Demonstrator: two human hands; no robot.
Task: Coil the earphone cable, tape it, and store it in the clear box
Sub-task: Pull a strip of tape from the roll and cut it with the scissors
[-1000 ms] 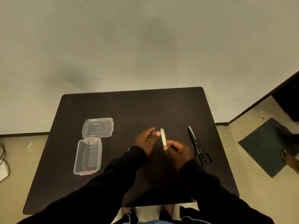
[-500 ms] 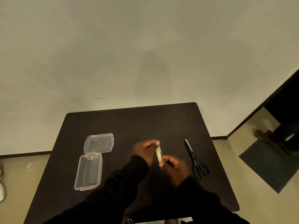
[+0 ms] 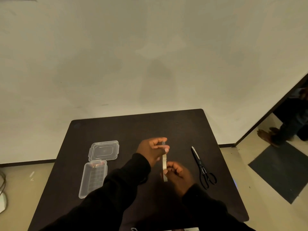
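Dark tabletop [image 3: 175, 124] against a pale wall: you hold a tape strip [image 3: 164, 164] edge-on above it. Your left hand [image 3: 152, 150] pinches its top end; your right hand [image 3: 179, 174] pinches lower, fingers curled. Clear box [image 3: 93, 178] and lid [image 3: 104, 150] lie left, scissors [image 3: 200, 165] right.

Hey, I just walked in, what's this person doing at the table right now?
A person in dark sleeves is holding a strip of tape stretched between both hands above a dark table. The left hand pinches its upper end, the right hand its lower part. The clear box sits open at the left with its lid lying just behind it, and black scissors lie to the right. No earphone cable is plainly visible, so how far the coiling has got is unclear.
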